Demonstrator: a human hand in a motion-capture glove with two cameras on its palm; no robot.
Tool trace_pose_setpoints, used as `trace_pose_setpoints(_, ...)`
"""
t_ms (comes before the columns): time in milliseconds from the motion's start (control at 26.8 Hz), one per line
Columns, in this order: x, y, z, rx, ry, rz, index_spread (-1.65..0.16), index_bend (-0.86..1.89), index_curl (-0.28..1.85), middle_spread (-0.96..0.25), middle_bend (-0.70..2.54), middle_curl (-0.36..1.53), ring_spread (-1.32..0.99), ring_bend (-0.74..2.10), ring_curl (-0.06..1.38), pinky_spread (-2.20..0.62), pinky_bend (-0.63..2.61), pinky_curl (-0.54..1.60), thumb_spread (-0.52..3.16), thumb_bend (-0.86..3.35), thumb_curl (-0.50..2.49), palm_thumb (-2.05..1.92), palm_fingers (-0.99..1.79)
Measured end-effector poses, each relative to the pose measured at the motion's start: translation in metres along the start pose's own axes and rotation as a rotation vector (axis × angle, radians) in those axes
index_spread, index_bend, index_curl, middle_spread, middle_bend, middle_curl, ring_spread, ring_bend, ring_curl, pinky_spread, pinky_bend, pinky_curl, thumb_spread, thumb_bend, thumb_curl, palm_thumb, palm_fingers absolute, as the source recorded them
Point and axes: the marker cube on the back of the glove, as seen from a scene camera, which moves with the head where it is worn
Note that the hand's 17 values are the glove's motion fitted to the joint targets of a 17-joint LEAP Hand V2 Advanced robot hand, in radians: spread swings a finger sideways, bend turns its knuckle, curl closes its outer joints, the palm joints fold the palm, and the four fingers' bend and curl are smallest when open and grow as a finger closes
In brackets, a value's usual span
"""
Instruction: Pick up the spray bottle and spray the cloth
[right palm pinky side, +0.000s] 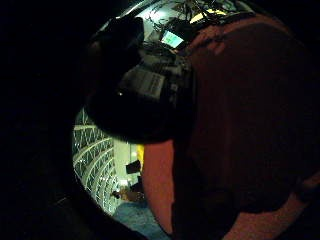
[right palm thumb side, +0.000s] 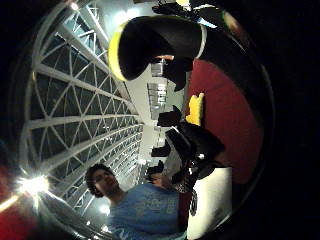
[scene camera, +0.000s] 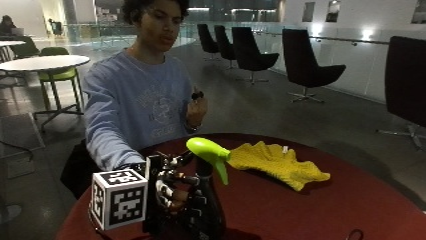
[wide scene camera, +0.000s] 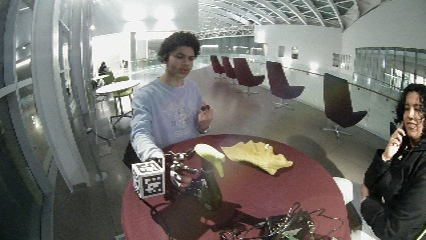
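Fingers (scene camera: 174, 192) grip the spray bottle (scene camera: 206, 200); its label (right palm pinky side: 145, 82) is unreadable.

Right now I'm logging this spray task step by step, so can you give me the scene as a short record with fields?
surface: round dark red table
spray bottle: dark spray bottle with a green head, upright near the table's edge in front of the person
right hand: gloved right hand is at the bottle's body; whether its fingers grip the bottle cannot be told
cloth: yellow cloth lies crumpled on the table beyond the bottle, apart from it
other hand: bare hand raised at chest height
step: cloth not yet being sprayed
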Motion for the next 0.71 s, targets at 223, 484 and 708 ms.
trace_pose_setpoints(223, 0.002, -0.025, 0.013, 0.066, 0.024, -0.008, -0.40, 0.11, 0.27, -0.05, 0.30, 0.33, 0.02, 0.31, 0.31, 0.25, 0.35, 0.35, 1.05, -0.01, 0.29, 0.72, 0.51)
trace_pose_setpoints(484, 0.003, -0.042, 0.020, 0.191, 0.132, -0.037, -0.37, 0.15, 0.27, -0.09, 0.34, 0.35, -0.03, 0.39, 0.31, 0.22, 0.30, 0.32, 1.01, 0.02, 0.33, 0.84, 0.77)
trace_pose_setpoints(708, -0.003, -0.047, 0.021, 0.220, 0.257, -0.063, -0.32, 0.18, 0.32, -0.10, 0.34, 0.37, -0.07, 0.38, 0.33, 0.17, 0.26, 0.32, 0.97, 0.04, 0.39, 0.94, 0.98)
